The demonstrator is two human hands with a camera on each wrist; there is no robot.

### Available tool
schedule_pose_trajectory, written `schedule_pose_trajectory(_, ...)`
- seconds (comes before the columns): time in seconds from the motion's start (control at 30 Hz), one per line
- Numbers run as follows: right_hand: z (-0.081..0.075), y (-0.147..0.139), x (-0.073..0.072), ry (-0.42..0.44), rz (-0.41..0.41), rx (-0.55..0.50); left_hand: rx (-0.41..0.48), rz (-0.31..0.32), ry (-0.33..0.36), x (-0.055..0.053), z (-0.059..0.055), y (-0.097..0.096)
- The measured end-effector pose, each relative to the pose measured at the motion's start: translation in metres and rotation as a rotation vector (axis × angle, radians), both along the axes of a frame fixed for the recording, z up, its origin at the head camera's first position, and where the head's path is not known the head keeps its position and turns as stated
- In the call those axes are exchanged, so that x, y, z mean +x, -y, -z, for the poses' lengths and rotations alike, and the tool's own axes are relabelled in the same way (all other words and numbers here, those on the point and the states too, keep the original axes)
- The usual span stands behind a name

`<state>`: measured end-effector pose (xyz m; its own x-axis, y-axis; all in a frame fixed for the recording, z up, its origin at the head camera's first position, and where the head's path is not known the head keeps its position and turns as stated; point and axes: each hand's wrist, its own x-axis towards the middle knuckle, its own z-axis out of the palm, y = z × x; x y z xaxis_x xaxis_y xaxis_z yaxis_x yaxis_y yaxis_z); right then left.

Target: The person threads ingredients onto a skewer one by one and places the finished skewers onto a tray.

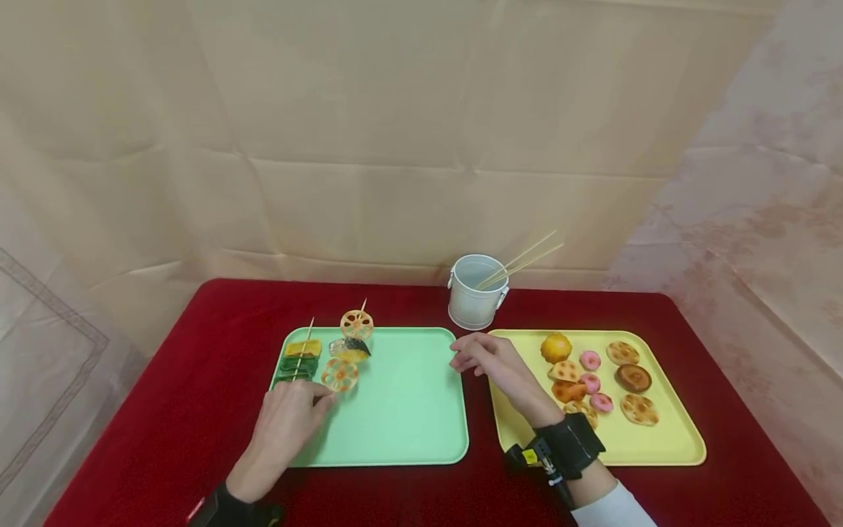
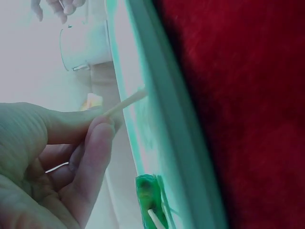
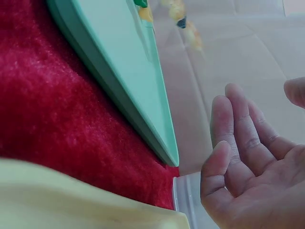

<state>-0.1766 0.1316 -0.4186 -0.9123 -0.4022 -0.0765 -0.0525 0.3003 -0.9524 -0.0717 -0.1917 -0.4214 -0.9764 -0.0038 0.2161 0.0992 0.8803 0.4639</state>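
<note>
In the head view my left hand [image 1: 286, 424] is over the left part of the mint-green tray [image 1: 408, 410]. Its thumb and fingers pinch the bare lower end of a wooden skewer [image 2: 126, 102]. That skewer carries two lotus root slices [image 1: 339, 375] with a dark-and-yellow piece [image 1: 350, 349] between them, tilted up over the tray. A second skewer with yellow and green pieces [image 1: 299, 359] lies along the tray's left side, partly hidden by the left hand. My right hand [image 1: 490, 360], fingers loosely bent and holding nothing, hovers between the two trays.
A white bucket [image 1: 469, 304] with thin bare sticks [image 1: 527, 262] leaning in it stands behind the trays. At right, the yellow tray [image 1: 681, 443] bears lotus slices, pink rings, a mushroom cap [image 1: 633, 378] and other food pieces. Red cloth [image 1: 230, 315] covers the table; a beige curtain hangs behind.
</note>
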Motion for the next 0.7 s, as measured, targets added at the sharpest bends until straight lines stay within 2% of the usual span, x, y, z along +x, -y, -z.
schedule_pose_trajectory(0.2, -0.0016, -0.0021, -0.0002, 0.004, 0.014, 0.003, -0.007, 0.012, 0.057, -0.0074, -0.0051, 0.0059)
schedule_pose_trajectory(0.3, -0.0019, -0.0024, -0.0005, 0.005, 0.011, 0.008, 0.005, 0.017, 0.112, -0.0088, -0.0060, 0.0081)
schedule_pose_trajectory(0.47, -0.0012, -0.0024, -0.0005, 0.006, 0.003, 0.005, 0.014, 0.009, 0.208, -0.0082, -0.0049, 0.0099)
schedule_pose_trajectory(0.7, 0.0003, -0.0019, -0.0003, 0.006, -0.010, 0.011, 0.037, -0.014, 0.279, -0.0058, -0.0028, 0.0103)
